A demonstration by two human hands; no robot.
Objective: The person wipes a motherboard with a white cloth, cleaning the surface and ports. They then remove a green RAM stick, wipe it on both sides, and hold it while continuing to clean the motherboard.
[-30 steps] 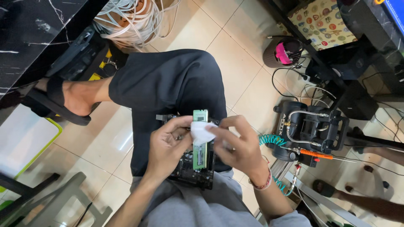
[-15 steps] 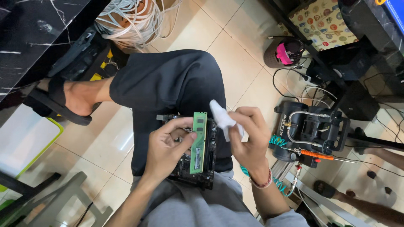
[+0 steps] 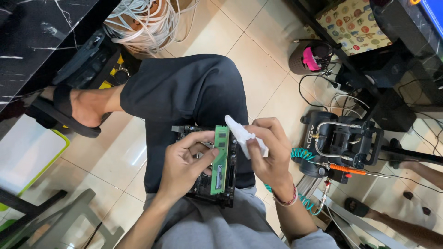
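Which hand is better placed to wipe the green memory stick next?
Right. The right hand already holds the white cloth beside the memory stick, while the left hand is busy gripping the stick.

Blue screen corner [image 3: 434, 10], top right

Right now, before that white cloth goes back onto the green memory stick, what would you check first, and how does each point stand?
1. Stick held firm: left hand pinches the green memory stick by its long edges. Ok.
2. Cloth ready: right hand grips the white cloth, one corner sticking up. Ok.
3. Cloth apart from the stick: it sits just to the side of it. Ok.
4. Board steady: the dark circuit board rests on the lap under the stick. Ok.
5. Contacts clean: too small to see. Cannot tell.
6. Floor nearby: a black compressor and loose cables lie close beside the leg. Not ok.
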